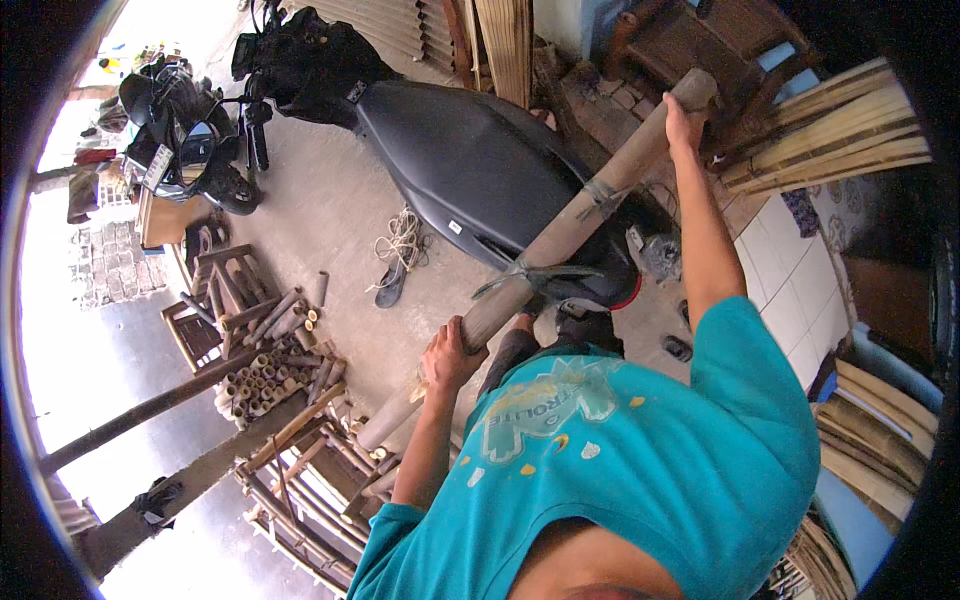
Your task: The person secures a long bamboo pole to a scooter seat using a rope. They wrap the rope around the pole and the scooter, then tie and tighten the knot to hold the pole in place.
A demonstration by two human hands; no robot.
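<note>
Two hands [450, 358], one bamboo pole [640, 165], two motorbikes [470, 160], one bundle of cord [403, 240], one pile of cut tubes [262, 388] (too crowded to count).

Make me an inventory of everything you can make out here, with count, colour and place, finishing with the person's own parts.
Bamboo pole: one, grey-brown, slanting across the middle, in both hands
Near motorbike: one, black, upper middle
Far motorbike: one, dark, upper left
Cord: one tangle, pale, left of the near motorbike
Sandal: one, dark, by the cord
Cut bamboo pieces: many, tan, lower left
Split bamboo strips: many, pale tan, right side
Wooden furniture: at least one piece, brown, upper right
Floor tiles: several, white, right
Shirt: one, turquoise, on the person
Left hand: one, bare, gripping the pole left of the shirt
Right hand: one, bare, near the pole's upper end
</note>
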